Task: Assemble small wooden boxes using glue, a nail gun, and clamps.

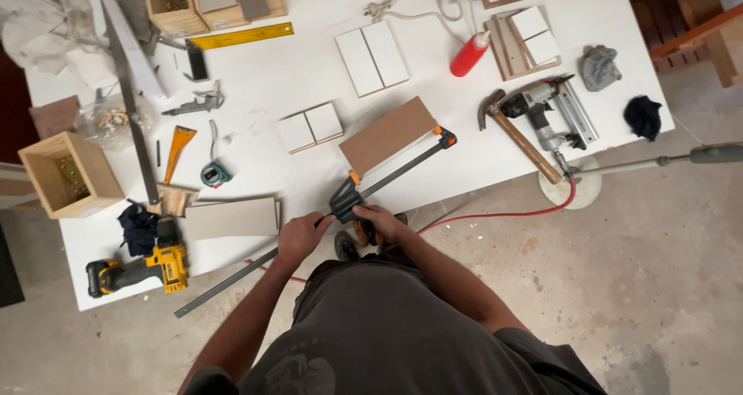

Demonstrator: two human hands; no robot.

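Observation:
A long black bar clamp (402, 167) with orange jaw pads lies diagonally across the front edge of the white table (294, 70). Its two jaws sit at either end of a brown rectangular board (387, 134) lying flat on the table. My right hand (378, 223) is closed around the clamp's black and orange trigger handle at the table's edge. My left hand (300, 236) grips the steel bar just left of the handle. The bar's free end reaches down to the left, past the table edge.
On the table: white panel pairs (310, 126) (372, 56), red glue bottle (469, 54), hammer (518, 136), nail gun (542, 110) with red hose, yellow drill (139, 267), wooden box (70, 174), tape measure (214, 175), yellow ruler (241, 35), grey board (231, 218). Concrete floor lies below and to the right.

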